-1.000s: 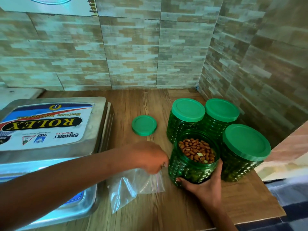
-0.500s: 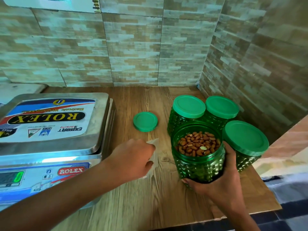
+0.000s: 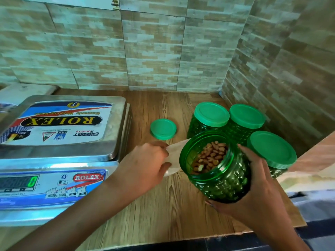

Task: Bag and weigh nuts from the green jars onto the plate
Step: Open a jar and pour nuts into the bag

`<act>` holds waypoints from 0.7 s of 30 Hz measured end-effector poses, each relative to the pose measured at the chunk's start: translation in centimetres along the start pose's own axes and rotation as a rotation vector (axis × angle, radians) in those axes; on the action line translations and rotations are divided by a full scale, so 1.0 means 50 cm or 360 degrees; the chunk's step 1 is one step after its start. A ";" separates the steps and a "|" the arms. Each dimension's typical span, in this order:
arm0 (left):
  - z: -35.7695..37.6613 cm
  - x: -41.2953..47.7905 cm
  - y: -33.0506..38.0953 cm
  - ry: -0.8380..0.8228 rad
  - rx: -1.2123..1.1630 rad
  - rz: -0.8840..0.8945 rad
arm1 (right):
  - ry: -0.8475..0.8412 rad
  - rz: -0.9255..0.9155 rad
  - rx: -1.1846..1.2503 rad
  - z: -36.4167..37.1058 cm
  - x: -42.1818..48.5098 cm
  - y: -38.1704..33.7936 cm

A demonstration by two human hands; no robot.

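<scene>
The right hand [image 3: 253,192] was clamped round the open jar [image 3: 219,178], thumb on the wall at its three o'clock side and fingertips curled under the base. The jar was tilted, its mouth leaning toward nine o'clock, and the nuts [image 3: 211,156] lay banked inside it. The left hand [image 3: 145,165] sat at nine o'clock of the jar, its fingers and thumb pinched on the clear bag [image 3: 175,156]. The top of the bag reached the jar's rim; the rest was hidden behind the hand and jar. The two hands were apart, with the bag and the jar between them.

The loose lid [image 3: 163,129] lay flat on the counter [image 3: 172,214] at eleven o'clock of the open jar. Three closed jars stood behind it: one [image 3: 211,115] at twelve o'clock, one [image 3: 247,115] at one o'clock and one [image 3: 272,149] at three o'clock. The scale [image 3: 54,187] stood well off at nine o'clock, its steel plate [image 3: 118,124] bearing only a printed label, its display [image 3: 32,181] showing a green zero.
</scene>
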State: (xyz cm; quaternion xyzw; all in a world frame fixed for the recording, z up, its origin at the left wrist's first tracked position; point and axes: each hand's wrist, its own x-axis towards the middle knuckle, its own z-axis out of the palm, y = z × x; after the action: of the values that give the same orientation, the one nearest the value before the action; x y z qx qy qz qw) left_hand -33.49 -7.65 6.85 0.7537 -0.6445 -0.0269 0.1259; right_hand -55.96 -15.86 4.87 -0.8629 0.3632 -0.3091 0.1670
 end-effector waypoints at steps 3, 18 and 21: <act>-0.001 -0.003 0.008 0.0066 0.0027 -0.0064 | 0.0006 0.0018 -0.0086 -0.010 -0.006 0.000; 0.022 -0.018 0.042 -0.0004 -0.0492 -0.0023 | -0.0222 0.0059 -0.0656 -0.057 0.000 -0.029; 0.029 -0.019 0.043 -0.0003 -0.0583 -0.0044 | -0.0255 0.0011 -0.0741 -0.066 0.006 -0.032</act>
State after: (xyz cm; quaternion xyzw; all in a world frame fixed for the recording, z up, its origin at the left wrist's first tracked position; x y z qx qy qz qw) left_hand -36.01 -7.23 5.84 0.7270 -0.6184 -0.1463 0.2600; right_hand -57.11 -15.23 8.29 -0.8987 0.4131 -0.1471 -0.0073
